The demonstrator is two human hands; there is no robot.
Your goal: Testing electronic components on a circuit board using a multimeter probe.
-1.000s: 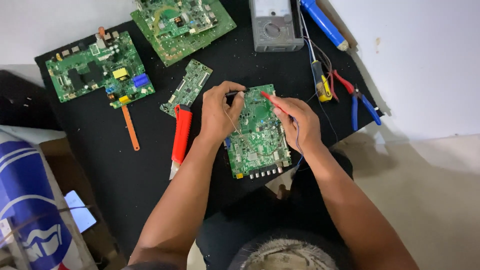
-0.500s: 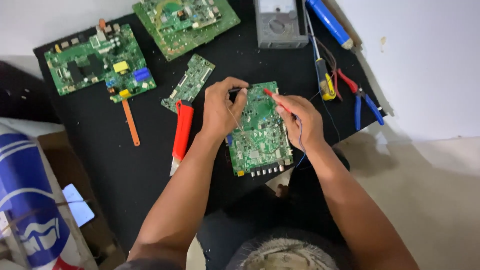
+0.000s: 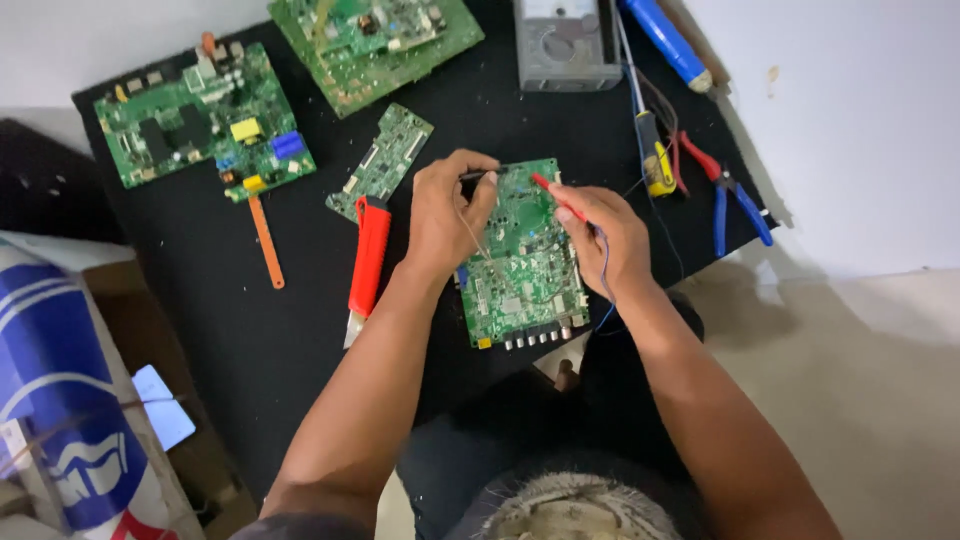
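A green circuit board (image 3: 525,270) lies on a black mat (image 3: 200,290) in front of me. My left hand (image 3: 445,215) pinches a black test probe (image 3: 480,174) whose tip rests near the board's upper left edge. My right hand (image 3: 605,235) grips a red test probe (image 3: 550,192) that angles down onto the board's top middle. Both hands hover over the board, a few centimetres apart. Thin wires run from the probes past my wrists.
A red utility knife (image 3: 368,262) lies left of my left arm. Other green boards (image 3: 205,115) (image 3: 375,35) (image 3: 382,162), a grey meter (image 3: 565,45), a yellow-handled screwdriver (image 3: 655,160), blue-red pliers (image 3: 725,195) and a blue tube (image 3: 665,40) sit around. A blue-white bag (image 3: 60,420) stands at left.
Both hands stay on the board with the probes; the probe tips have shifted only slightly. The camera view has drifted a little.
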